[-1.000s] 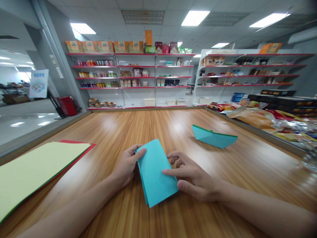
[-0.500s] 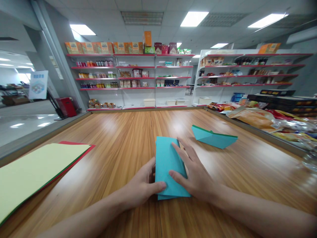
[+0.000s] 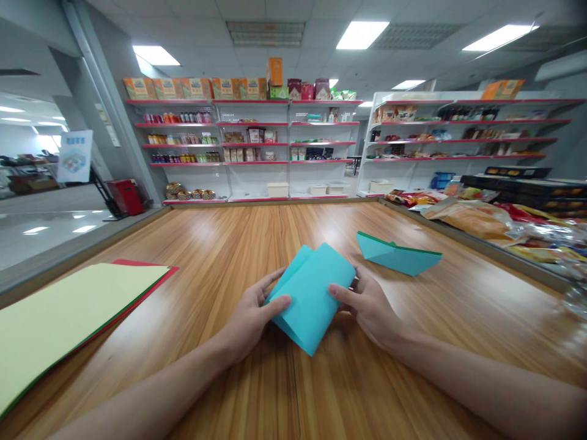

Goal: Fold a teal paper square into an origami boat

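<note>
A folded teal paper (image 3: 309, 293) is lifted off the wooden table (image 3: 229, 256), tilted, with its layers fanning apart at the top. My left hand (image 3: 254, 315) pinches its left edge, thumb on the front. My right hand (image 3: 367, 305) grips the right edge the same way, thumb on top and fingers behind. Beyond my right hand lies a finished teal paper boat (image 3: 397, 253) with a green rim, flat on the table.
A stack of coloured sheets (image 3: 59, 318), pale yellow on top with red and green under it, lies at the left. Snack packets (image 3: 481, 217) are piled along the right edge. Store shelves (image 3: 247, 143) with goods stand beyond the table.
The paper lay flat under my pressing hands; now both hands have picked it up by its side edges and turned it at an angle.
</note>
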### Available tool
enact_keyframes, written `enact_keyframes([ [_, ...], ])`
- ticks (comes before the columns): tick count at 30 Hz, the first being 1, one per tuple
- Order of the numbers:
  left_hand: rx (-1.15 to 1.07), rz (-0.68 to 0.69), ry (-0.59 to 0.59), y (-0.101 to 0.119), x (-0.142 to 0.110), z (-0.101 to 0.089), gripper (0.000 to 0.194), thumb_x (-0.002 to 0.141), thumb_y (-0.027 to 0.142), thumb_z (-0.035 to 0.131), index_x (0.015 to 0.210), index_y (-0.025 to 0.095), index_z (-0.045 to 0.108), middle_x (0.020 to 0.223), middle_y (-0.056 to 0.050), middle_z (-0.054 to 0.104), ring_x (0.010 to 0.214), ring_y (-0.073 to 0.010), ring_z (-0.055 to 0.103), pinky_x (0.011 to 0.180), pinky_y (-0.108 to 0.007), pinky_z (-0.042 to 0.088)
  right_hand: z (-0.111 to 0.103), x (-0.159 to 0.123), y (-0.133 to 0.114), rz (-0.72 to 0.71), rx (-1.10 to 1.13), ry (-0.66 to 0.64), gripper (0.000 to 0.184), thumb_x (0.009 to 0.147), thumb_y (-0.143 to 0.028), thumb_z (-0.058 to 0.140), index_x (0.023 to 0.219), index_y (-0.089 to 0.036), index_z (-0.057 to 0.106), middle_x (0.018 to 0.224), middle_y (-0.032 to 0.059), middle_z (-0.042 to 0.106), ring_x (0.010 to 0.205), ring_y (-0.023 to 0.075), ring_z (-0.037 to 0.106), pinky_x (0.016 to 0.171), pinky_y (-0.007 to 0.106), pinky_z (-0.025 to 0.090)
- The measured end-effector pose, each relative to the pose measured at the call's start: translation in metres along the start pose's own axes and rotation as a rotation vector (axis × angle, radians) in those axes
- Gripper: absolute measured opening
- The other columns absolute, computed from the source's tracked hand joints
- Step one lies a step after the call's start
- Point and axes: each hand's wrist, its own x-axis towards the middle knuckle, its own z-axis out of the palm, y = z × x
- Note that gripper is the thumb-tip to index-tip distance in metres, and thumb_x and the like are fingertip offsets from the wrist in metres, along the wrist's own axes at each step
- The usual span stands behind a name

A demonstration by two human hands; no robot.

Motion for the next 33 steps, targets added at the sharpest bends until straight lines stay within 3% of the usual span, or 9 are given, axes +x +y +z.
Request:
enact_keyframes([
  [3,0.015,0.006,0.160,-0.003,0.001,0.001,0.073,0.077,0.034,0.073,0.133,0.017,0.030,0.099,-0.010,0.062,0.084,-0.0220,0.062,0.077,-0.036,0.049,0.003,-0.002,-0.003,-0.014,0.009,0.085,0.064,0.065,-0.038,0.081,0.113,-0.020,0.041,0.098,0.0066,0.060,0.089,0.0255,0.062,0.062,0.036,0.058],
  [6,0.049,0.076,0.266,-0.003,0.002,0.003,0.069,0.076,0.037,0.073,0.125,0.027,0.025,0.097,-0.004,0.059,0.077,-0.0183,0.062,0.068,-0.033,0.051,0.006,-0.005,-0.004,-0.013,-0.011,0.134,0.067,0.062,-0.037,0.082,0.111,-0.020,0.041,0.100,0.0070,0.059,0.092,0.0264,0.061,0.067,0.039,0.059],
  [11,0.276,0.208,0.378,0.002,0.002,0.000,0.035,0.079,0.040,0.068,0.091,0.021,0.041,0.080,0.002,0.057,0.065,-0.0122,0.054,0.058,-0.022,0.042,0.005,-0.006,-0.001,-0.024,-0.166,0.075,0.069,0.061,-0.038,0.082,0.114,-0.020,0.042,0.101,0.0071,0.061,0.091,0.0250,0.062,0.071,0.037,0.056],
  [16,0.427,0.298,0.470,0.003,0.004,-0.010,0.028,0.079,0.041,0.067,0.075,0.017,0.054,0.071,0.001,0.057,0.070,-0.0147,0.053,0.064,-0.024,0.040,0.006,-0.009,-0.002,-0.013,-0.156,-0.073,0.062,0.068,-0.038,0.078,0.113,-0.020,0.040,0.103,0.0083,0.064,0.090,0.0235,0.064,0.076,0.038,0.053],
  [22,0.505,0.318,0.341,0.001,0.002,-0.006,0.025,0.082,0.037,0.064,0.073,0.018,0.051,0.064,0.003,0.050,0.060,-0.0123,0.046,0.055,-0.022,0.035,0.003,-0.009,-0.008,-0.101,-0.280,-0.049,0.057,0.077,-0.043,0.068,0.123,-0.019,0.046,0.107,0.0087,0.063,0.093,0.0224,0.061,0.077,0.035,0.051],
  [26,0.483,0.290,0.303,0.002,-0.001,-0.002,0.024,0.083,0.037,0.063,0.077,0.019,0.049,0.064,0.004,0.052,0.058,-0.0113,0.047,0.054,-0.022,0.034,-0.001,-0.006,-0.003,-0.069,-0.385,-0.034,0.036,0.079,-0.048,0.064,0.094,-0.015,0.062,0.086,0.0061,0.066,0.076,0.0206,0.060,0.064,0.031,0.048],
  [30,0.337,0.152,0.320,0.003,0.002,-0.001,0.042,0.078,0.042,0.068,0.106,0.021,0.044,0.070,0.002,0.061,0.059,-0.0144,0.054,0.053,-0.023,0.037,-0.004,-0.006,0.001,-0.068,-0.415,-0.001,0.034,0.079,-0.050,0.063,0.081,-0.016,0.060,0.074,0.0033,0.062,0.066,0.0181,0.055,0.055,0.028,0.043],
  [33,0.314,0.069,0.261,0.001,0.005,-0.004,0.039,0.079,0.046,0.067,0.100,0.016,0.055,0.072,-0.002,0.062,0.064,-0.0168,0.056,0.057,-0.025,0.040,-0.004,-0.006,0.001,-0.072,-0.446,0.050,0.034,0.078,-0.051,0.063,0.074,-0.017,0.058,0.067,0.0014,0.058,0.062,0.0166,0.052,0.052,0.027,0.040],
])
